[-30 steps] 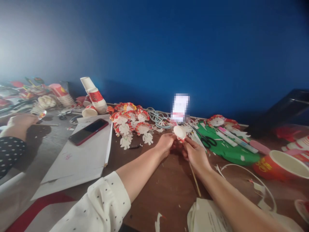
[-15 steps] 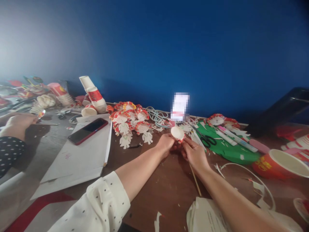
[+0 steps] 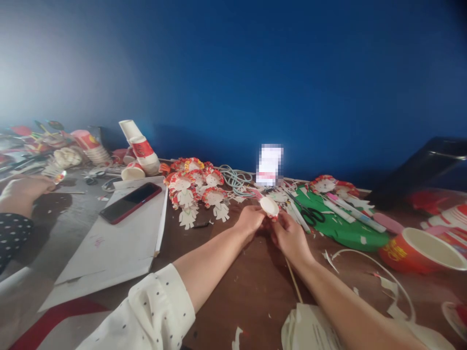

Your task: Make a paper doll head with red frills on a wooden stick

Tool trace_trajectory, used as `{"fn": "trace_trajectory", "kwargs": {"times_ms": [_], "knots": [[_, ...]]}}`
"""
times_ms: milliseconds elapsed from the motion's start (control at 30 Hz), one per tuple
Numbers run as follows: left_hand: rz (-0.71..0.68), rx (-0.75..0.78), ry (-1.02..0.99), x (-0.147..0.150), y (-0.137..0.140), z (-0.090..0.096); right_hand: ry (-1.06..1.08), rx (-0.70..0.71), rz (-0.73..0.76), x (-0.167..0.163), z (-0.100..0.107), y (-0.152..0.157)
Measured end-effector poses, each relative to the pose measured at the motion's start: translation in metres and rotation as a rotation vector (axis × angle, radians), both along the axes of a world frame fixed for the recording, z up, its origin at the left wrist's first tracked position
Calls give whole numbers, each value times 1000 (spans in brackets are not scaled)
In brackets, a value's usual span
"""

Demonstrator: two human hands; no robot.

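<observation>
Between my two hands is a small round white paper piece with a red patterned edge [image 3: 269, 207]. My left hand [image 3: 251, 219] pinches its left side, with the fingers closed. On the opposite side my right hand [image 3: 289, 233] grips its lower right edge, thumb and fingers together. A thin wooden stick [image 3: 294, 279] runs down from beneath my right hand; its upper end is hidden there. Left of my hands lies a cluster of paper lion-like figures [image 3: 195, 182] with red frilled edges and white cut-out bodies.
Black scissors [image 3: 310, 214] and markers [image 3: 359, 214] lie on a green sheet [image 3: 343, 233]. A red paper bowl [image 3: 401, 250] stands right. Left are a phone [image 3: 131, 201] on white card [image 3: 120, 248], stacked paper cups [image 3: 144, 150] and another person's hand [image 3: 27, 189]. A lit screen [image 3: 269, 163] leans against the wall.
The round paper piece has tilted and dropped slightly between my hands. Both hands keep hold of it. The whole view has shifted a little.
</observation>
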State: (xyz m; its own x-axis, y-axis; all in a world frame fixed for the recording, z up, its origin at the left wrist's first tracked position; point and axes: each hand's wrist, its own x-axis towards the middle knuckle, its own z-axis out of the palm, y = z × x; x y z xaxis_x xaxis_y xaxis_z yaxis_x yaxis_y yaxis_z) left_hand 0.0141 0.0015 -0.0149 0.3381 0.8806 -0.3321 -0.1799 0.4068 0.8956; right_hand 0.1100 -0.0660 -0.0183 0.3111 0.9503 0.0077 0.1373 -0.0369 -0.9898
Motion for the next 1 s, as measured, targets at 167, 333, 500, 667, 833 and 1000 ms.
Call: {"fn": "trace_trajectory", "kwargs": {"times_ms": [167, 333, 500, 667, 833, 1000], "knots": [[19, -81, -85, 0, 1, 3, 277, -72, 34, -1, 2, 2], [43, -122, -137, -1, 2, 6, 440, -80, 51, -1, 4, 2], [26, -112, -147, -2, 2, 7, 490, -85, 77, 1, 4, 3], [27, -117, -145, -3, 0, 11, 542, -69, 83, 1, 4, 2], [-18, -119, -139, -5, 1, 12, 525, -67, 75, 1, 4, 2], [-60, -150, -177, -7, 4, 11, 393, -64, 24, 1, 4, 4]]}}
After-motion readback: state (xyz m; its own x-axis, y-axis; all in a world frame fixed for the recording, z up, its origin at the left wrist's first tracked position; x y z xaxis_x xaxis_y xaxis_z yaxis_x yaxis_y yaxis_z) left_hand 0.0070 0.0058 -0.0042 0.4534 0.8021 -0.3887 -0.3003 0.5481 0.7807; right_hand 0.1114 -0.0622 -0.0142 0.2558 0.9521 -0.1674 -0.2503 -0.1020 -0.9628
